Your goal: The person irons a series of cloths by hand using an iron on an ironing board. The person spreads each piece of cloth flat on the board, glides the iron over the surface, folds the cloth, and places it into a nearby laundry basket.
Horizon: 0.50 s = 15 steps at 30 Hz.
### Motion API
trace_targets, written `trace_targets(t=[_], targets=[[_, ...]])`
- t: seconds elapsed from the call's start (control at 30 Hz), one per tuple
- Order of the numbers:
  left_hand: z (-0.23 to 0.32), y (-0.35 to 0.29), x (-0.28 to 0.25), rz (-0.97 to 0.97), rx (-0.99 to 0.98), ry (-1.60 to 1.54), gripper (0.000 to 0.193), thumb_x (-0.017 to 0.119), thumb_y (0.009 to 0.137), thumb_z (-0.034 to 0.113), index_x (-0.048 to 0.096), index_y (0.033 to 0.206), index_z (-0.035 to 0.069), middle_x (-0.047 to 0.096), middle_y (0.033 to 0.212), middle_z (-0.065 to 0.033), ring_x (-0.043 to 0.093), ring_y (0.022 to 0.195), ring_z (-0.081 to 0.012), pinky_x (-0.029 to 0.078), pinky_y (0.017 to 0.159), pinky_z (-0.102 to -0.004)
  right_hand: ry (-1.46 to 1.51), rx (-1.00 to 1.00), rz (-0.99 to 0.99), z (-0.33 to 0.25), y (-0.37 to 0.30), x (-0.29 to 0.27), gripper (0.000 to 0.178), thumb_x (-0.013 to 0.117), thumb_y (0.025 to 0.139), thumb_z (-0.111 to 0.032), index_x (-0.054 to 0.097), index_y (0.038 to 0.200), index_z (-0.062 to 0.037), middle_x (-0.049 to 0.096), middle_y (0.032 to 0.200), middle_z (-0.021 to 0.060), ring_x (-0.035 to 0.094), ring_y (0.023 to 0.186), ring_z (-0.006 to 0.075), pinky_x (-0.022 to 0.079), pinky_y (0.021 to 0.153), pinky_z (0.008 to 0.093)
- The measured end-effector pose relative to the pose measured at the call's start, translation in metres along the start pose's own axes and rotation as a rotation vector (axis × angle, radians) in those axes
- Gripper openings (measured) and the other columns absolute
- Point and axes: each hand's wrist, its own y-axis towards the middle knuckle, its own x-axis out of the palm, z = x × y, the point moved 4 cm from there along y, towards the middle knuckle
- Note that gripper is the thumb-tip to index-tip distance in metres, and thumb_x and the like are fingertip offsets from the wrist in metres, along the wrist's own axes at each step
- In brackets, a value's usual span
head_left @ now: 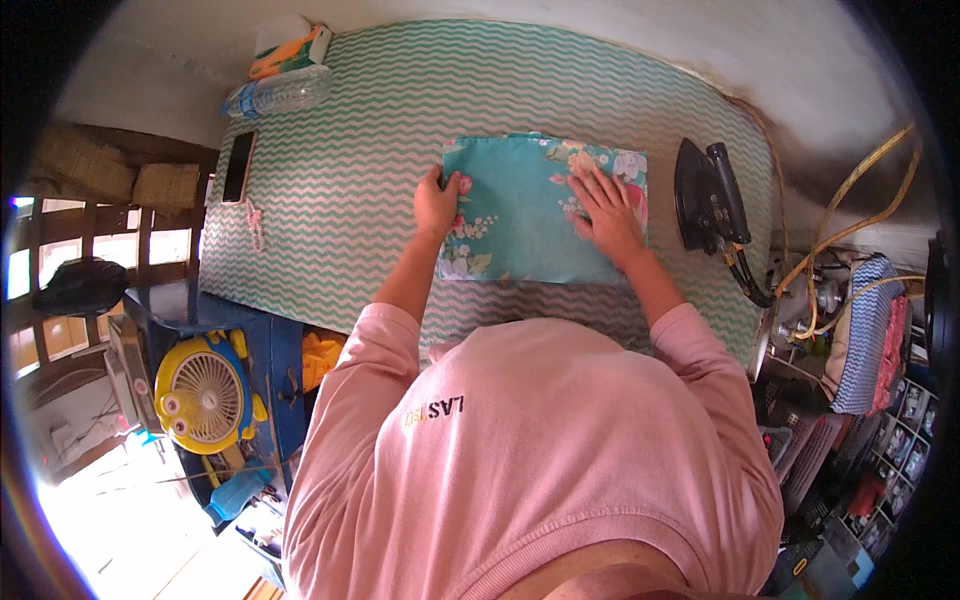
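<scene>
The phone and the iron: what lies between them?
In the head view, the flowered cloth lies between phone and iron, with the left hand at its left edge and the right hand on top.

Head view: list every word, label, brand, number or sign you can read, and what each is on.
Pink sweatshirt: a short row of dark and yellow letters on the front; wording not copied here.
Orange and green packet: any print too small to read.
Clear bottle: any print on its blue part too small to read.
Flowered cloth under the right hand: flower print, no lettering seen.
Phone: dark screen, no text visible.
</scene>
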Motion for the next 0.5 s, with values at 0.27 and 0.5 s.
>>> trace_targets(t=[0.27,0.5], targets=[[-0.022,-0.059,-0.040,-0.479,-0.215,-0.003,0.029,0.061,0.074,0.027,0.054,0.078,-0.001,0.049,0.060,-0.0043,0.042,0.054,-0.0098,0.036,0.050,-0.0251,-0.263,0.597,0.231,0.148,0.002,-0.092,0.058,0.058,0.072,-0.040,0.045,0.113,-0.0010,0.047,0.111,0.0176,0.045,0.101,0.0319,0.036,0.083,0.0406],[-0.021,-0.113,-0.054,-0.493,-0.108,-0.167,0.021,0.058,0.077,0.020,0.057,0.082,0.000,0.048,0.063,0.0012,0.041,0.056,-0.0060,0.033,0.048,-0.0220,0.587,1.229,-0.325,0.203,-0.028,-0.090,0.049,0.061,0.071,-0.043,0.053,0.092,0.0005,0.053,0.063,0.0038,0.050,0.049,0.0104,0.043,0.046,0.0251]])
